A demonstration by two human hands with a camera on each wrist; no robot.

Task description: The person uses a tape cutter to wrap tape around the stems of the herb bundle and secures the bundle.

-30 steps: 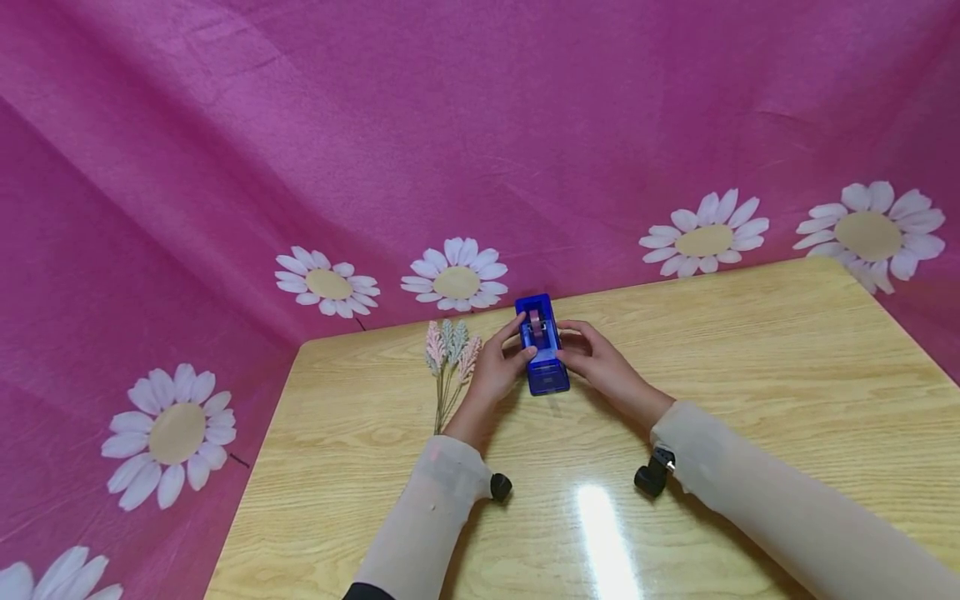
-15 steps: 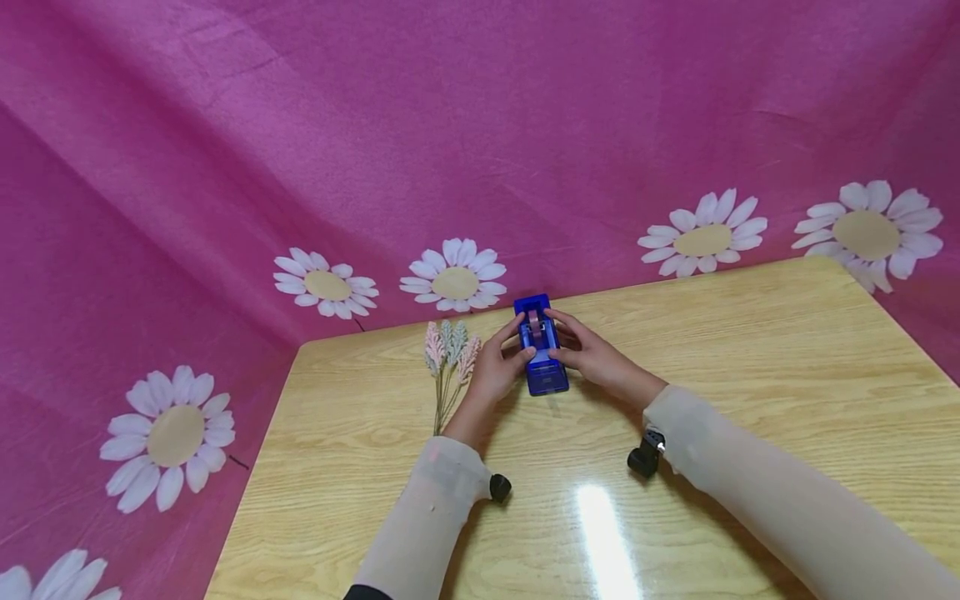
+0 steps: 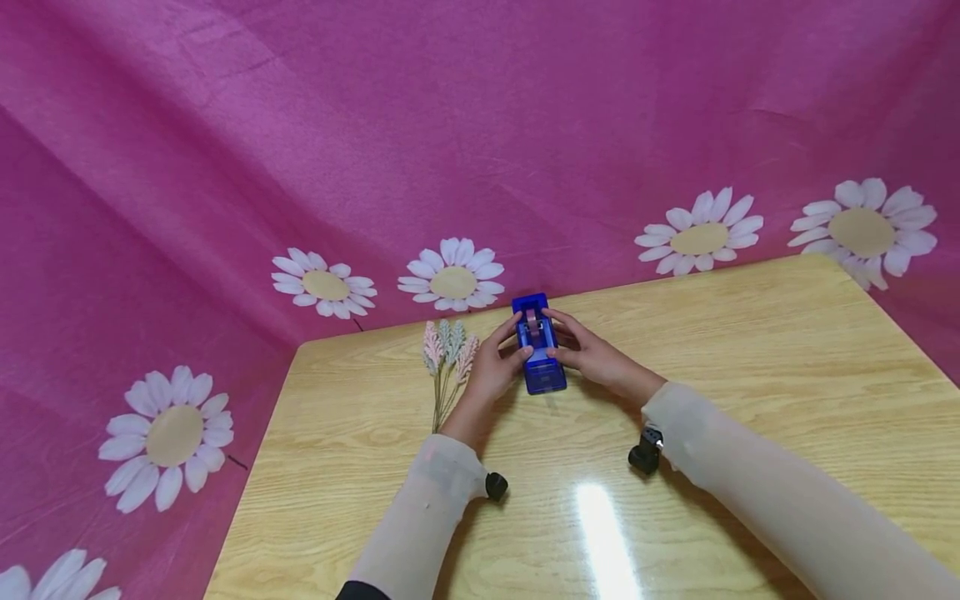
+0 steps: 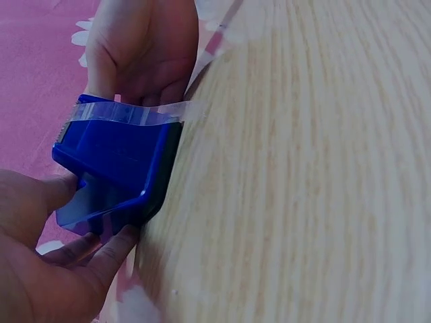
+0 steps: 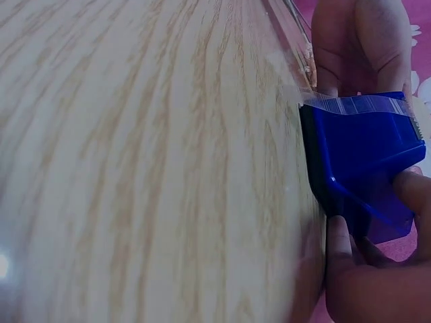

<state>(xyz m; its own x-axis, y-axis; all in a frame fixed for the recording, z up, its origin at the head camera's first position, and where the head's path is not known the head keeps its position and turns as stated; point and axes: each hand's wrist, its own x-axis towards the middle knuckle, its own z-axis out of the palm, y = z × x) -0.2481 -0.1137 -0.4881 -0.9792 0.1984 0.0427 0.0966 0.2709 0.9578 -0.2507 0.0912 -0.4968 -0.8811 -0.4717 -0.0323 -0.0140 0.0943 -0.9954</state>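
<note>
A blue tape dispenser point(image 3: 546, 378) stands on the table near its back edge, with a tape roll point(image 3: 532, 322) in its hollow. My left hand point(image 3: 491, 368) grips its left side, the thumb at the side wall. From the opposite side my right hand point(image 3: 600, 362) grips it likewise. In the left wrist view a clear strip of tape point(image 4: 128, 113) runs over the serrated cutter and hangs past the dispenser's front. The right wrist view shows fingers point(image 5: 339, 242) low against the dispenser's side, close to the tabletop.
Pink and grey-green artificial flower sprigs point(image 3: 448, 350) lie just left of my left hand. The wooden table point(image 3: 345, 467) ends at a pink daisy-print cloth point(image 3: 480, 125) behind. A small black device point(image 3: 496, 487) is worn at each wrist.
My right hand has shifted slightly left and forward, its fingers now closer on the dispenser's right side. The left hand and the dispenser stay nearly in place.
</note>
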